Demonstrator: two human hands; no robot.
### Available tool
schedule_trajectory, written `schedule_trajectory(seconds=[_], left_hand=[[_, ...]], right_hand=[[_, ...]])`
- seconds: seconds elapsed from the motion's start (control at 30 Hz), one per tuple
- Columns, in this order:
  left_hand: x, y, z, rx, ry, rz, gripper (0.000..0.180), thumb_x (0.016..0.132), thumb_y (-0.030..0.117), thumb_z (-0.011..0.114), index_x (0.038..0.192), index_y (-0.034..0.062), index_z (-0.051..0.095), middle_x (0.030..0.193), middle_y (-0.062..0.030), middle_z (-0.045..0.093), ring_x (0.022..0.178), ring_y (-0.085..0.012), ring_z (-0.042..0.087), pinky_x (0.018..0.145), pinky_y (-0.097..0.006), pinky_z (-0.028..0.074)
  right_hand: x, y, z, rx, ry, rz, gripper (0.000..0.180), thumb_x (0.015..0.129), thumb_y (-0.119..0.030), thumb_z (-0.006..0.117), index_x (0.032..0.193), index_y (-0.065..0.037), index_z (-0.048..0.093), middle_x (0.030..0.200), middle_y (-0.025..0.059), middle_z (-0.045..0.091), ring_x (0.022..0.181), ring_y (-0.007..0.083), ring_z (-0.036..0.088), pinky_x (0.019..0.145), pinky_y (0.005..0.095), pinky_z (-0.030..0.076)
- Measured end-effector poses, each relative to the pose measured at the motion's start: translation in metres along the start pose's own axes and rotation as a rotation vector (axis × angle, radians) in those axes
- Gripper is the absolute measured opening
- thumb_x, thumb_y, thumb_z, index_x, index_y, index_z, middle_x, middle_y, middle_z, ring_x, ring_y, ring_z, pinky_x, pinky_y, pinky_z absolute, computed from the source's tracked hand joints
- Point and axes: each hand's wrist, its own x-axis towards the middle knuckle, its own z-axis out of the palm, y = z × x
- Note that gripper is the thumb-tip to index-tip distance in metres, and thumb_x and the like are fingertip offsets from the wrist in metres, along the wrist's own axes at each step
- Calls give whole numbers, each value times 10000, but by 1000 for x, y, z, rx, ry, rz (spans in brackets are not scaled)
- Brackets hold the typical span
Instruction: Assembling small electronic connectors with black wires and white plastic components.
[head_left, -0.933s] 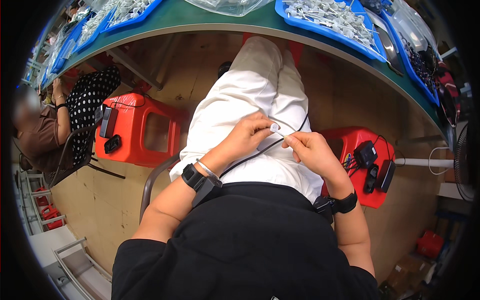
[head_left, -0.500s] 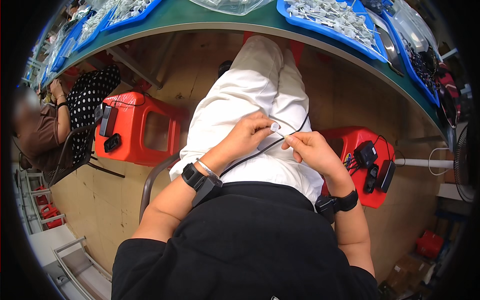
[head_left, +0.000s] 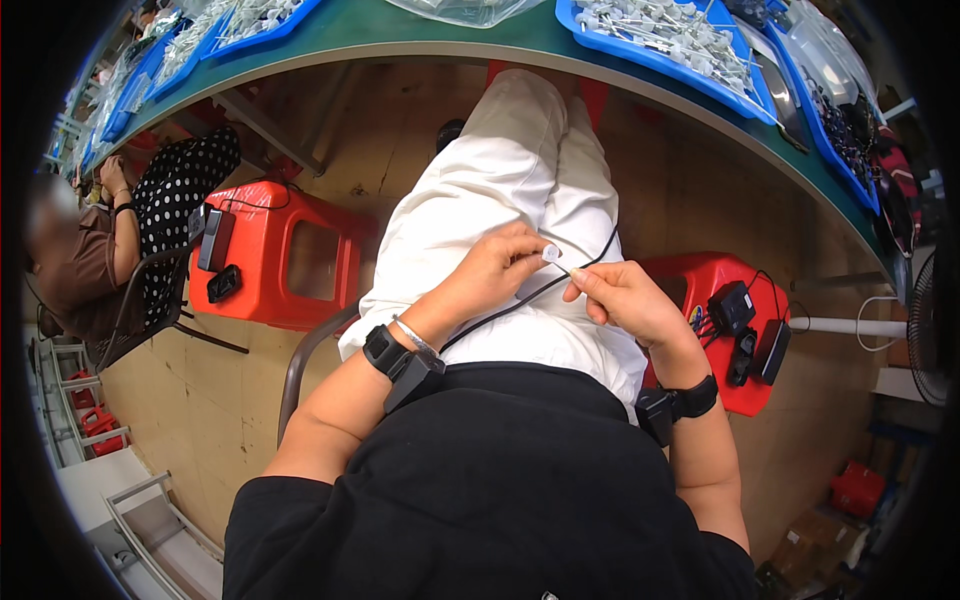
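Over my lap, my left hand (head_left: 500,262) pinches a small white piece with a round, disc-like head (head_left: 550,253) between thumb and fingers. From that head a thin stem runs toward my right hand (head_left: 630,303). The thumb and forefinger of the right hand are closed at the stem's far end, and its tip is hidden there. Both hands are close together, just above my white trousers (head_left: 490,150). A black cable (head_left: 535,296) runs across the lap, under the hands.
Ahead is a green table (head_left: 400,35) with blue trays (head_left: 590,38) of similar white-headed pieces. Red stools stand at left (head_left: 270,270) and right (head_left: 740,390), carrying black devices. A person (head_left: 85,250) sits at the far left. A fan (head_left: 928,330) is at the right edge.
Both hands hold almost the same pose. A pale spot at my right fingertips no longer shows, and the white head has shifted very slightly.
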Motion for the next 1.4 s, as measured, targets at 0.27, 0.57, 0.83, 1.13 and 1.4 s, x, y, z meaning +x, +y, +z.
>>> schedule_trajectory(seconds=[0.27, 0.57, 0.83, 1.13, 1.4], left_hand=[[0, -1, 0, -1, 5, 14, 183, 916, 23, 637, 1078, 29, 722, 877, -63, 588, 819, -176, 546, 730, -293, 452], [-1, 2, 1, -16, 2, 7, 172, 921, 34, 642, 1072, 23, 723, 874, -64, 600, 802, -172, 553, 716, -293, 456], [-1, -2, 1, -26, -7, -18, 177, 928, 35, 632, 1079, 22, 723, 885, -61, 598, 813, -165, 553, 724, -284, 453], [-1, 1, 1, -59, -13, -58, 180, 931, 31, 626, 1083, 20, 722, 882, -52, 596, 813, -154, 549, 727, -280, 453], [0, 0, -1, -135, -36, -108, 173, 959, 73, 616, 1088, 20, 720, 910, -25, 574, 828, -119, 536, 753, -253, 440]], right_hand=[[2, -3, -1, 63, -34, 80, 354, 1025, -307, 562, 924, -5, 716, 567, -35, 525, 503, 41, 402, 484, 213, 324], [4, 1, -5, 134, -81, 127, 349, 1030, -311, 552, 942, -11, 708, 565, -36, 518, 470, 28, 358, 439, 203, 273], [4, 1, -4, 110, -77, 102, 346, 1029, -304, 555, 941, -9, 713, 569, -40, 521, 488, 32, 374, 458, 204, 284], [5, 3, -4, 75, -71, 61, 337, 1028, -296, 558, 939, -12, 716, 567, -44, 517, 500, 32, 378, 476, 205, 298], [5, 10, 4, -65, 39, -176, 261, 1014, -241, 580, 901, -43, 707, 551, -22, 483, 536, 35, 417, 501, 237, 346]])
